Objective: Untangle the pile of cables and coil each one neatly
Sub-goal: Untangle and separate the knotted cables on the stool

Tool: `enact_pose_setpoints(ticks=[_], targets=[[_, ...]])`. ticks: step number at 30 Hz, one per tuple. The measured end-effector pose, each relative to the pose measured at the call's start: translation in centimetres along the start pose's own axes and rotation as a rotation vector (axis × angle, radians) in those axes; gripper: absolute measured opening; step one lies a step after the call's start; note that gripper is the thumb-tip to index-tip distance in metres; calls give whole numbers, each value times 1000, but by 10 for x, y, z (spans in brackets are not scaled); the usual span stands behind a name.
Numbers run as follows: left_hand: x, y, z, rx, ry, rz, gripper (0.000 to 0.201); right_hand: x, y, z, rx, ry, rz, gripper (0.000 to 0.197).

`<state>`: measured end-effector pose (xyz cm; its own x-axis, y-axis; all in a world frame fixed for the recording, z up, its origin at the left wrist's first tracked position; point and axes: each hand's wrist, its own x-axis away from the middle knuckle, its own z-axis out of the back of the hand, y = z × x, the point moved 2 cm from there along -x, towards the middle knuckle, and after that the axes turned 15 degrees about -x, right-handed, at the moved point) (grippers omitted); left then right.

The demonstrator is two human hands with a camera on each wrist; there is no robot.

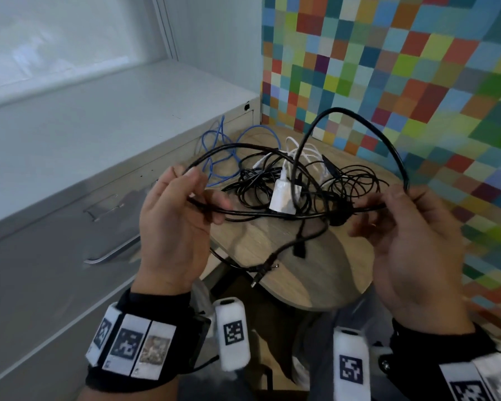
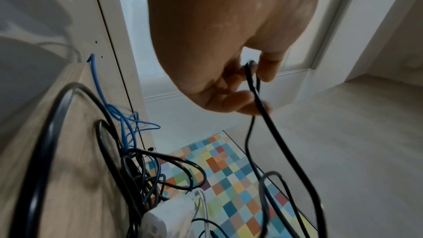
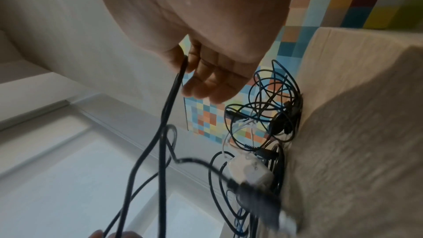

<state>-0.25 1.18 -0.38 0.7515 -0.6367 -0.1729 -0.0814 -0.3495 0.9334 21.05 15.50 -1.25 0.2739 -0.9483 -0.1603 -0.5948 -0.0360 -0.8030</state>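
Observation:
A thick black cable (image 1: 356, 123) arches above a tangled pile (image 1: 289, 180) on a small wooden table (image 1: 310, 273). My left hand (image 1: 182, 198) pinches loops of the black cable (image 2: 263, 108) between thumb and fingers at the pile's left. My right hand (image 1: 402, 221) holds the same cable (image 3: 176, 82) between thumb and fingers at the right. The pile holds thin black cables, a white charger (image 1: 284, 195) with white cable, and a blue cable (image 1: 217, 146) at the back left. Black plugs (image 1: 268, 264) hang over the table's near side.
A white drawer cabinet (image 1: 99, 175) with metal handles stands directly left of the table. A wall of coloured squares (image 1: 402, 68) runs behind and to the right. The blue cable (image 2: 96, 79) leans against the cabinet.

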Motion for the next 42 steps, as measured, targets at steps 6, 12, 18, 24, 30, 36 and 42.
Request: enact_pose_setpoints(ticks=[6, 12, 18, 24, 30, 36, 42], targets=[[-6, -5, 9, 90, 226, 31, 23, -1, 0, -3, -158, -47, -18, 22], [-8, -5, 8, 105, 275, 22, 23, 1, 1, -2, -41, -59, 29, 59], [-8, 4, 17, 42, 307, -47, 61, -3, -9, 3, 20, -6, 41, 62], [-13, 5, 20, -134, 197, -51, 45, -12, -8, 9, 43, 75, 74, 63], [-5, 0, 0, -353, 48, -64, 35, -9, 0, 6, 581, -61, 92, 46], [11, 6, -25, -630, 31, -157, 49, 24, -13, -31, 748, -362, 319, 36], [36, 12, -56, -749, -116, -256, 43, 54, 13, -66, 612, -762, -12, 45]])
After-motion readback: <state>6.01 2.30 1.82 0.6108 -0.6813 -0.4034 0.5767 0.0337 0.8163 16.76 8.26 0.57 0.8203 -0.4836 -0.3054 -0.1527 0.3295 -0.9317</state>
